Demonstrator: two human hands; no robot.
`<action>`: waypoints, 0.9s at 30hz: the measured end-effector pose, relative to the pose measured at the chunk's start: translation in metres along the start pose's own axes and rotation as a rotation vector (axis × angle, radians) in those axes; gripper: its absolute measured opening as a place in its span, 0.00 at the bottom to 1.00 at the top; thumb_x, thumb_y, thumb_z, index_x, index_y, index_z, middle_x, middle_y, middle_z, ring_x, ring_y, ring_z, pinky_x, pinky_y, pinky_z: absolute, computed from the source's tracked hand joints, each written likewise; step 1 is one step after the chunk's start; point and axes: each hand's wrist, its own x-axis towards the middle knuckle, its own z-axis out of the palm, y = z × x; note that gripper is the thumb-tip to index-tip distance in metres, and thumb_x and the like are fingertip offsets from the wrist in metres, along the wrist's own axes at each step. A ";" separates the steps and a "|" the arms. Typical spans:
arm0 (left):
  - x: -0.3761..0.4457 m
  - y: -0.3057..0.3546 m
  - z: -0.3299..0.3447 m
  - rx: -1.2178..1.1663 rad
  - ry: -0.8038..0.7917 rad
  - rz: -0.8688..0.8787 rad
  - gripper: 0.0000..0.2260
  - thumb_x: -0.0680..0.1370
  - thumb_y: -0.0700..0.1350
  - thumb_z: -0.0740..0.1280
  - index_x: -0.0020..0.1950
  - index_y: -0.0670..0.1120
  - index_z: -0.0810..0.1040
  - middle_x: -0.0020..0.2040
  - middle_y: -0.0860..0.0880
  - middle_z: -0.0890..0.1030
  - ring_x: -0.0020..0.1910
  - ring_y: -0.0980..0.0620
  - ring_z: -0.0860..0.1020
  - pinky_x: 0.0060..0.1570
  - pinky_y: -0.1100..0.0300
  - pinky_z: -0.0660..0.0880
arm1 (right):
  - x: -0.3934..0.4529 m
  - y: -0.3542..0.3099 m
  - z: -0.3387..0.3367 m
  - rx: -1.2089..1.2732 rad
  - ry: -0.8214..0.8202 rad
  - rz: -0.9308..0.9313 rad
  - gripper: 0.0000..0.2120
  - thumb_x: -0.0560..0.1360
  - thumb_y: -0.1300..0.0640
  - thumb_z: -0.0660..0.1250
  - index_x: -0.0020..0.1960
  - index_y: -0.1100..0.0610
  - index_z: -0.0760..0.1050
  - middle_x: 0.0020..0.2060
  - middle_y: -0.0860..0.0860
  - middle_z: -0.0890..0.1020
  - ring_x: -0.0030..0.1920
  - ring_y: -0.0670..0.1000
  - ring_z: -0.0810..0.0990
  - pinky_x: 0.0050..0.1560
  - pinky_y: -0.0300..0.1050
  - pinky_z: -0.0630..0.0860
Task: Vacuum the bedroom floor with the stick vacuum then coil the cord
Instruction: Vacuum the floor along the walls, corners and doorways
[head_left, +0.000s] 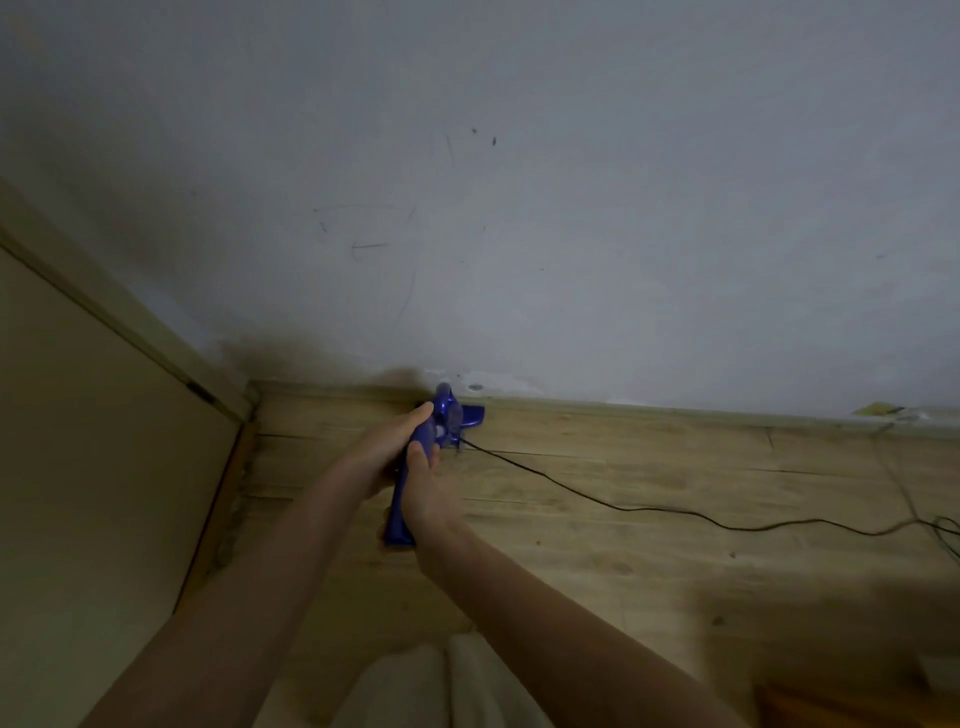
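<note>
Both hands' fingers, left hand (387, 452) and right hand (428, 488), clamp the blue stick vacuum (415, 457).

cord (675, 512) cut off right, floor head (470, 415) half hidden

Wood-plank floor (623, 561), blue vacuum head (470, 415) by the wall, black cord (597, 499) trailing right

A grey-white wall (571, 208) bore faint scuff lines and small dark specks, and met the boards along a pale skirting strip (675, 410). At left stood a beige door panel (93, 467) within a wooden frame (130, 327). A small yellowish scrap (878, 409) lay on the skirting at far right.
</note>
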 end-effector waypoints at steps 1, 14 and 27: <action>0.000 0.000 -0.004 0.012 -0.006 -0.004 0.19 0.77 0.56 0.67 0.56 0.41 0.76 0.47 0.43 0.80 0.42 0.48 0.78 0.47 0.57 0.76 | -0.001 0.003 0.005 -0.016 0.012 -0.011 0.26 0.82 0.39 0.50 0.74 0.50 0.63 0.60 0.53 0.78 0.59 0.54 0.78 0.62 0.53 0.75; 0.008 0.002 -0.069 0.147 -0.139 -0.029 0.23 0.74 0.60 0.69 0.56 0.42 0.78 0.45 0.44 0.82 0.42 0.46 0.80 0.44 0.54 0.77 | -0.011 0.009 0.069 0.009 0.103 -0.019 0.22 0.82 0.40 0.51 0.52 0.56 0.72 0.36 0.54 0.76 0.35 0.51 0.75 0.40 0.47 0.75; -0.029 -0.042 -0.081 0.244 -0.277 -0.121 0.20 0.78 0.55 0.67 0.61 0.42 0.75 0.46 0.43 0.81 0.40 0.48 0.80 0.36 0.56 0.77 | -0.062 0.053 0.078 -0.053 0.246 0.177 0.26 0.80 0.37 0.53 0.54 0.61 0.71 0.34 0.53 0.75 0.28 0.49 0.73 0.26 0.40 0.71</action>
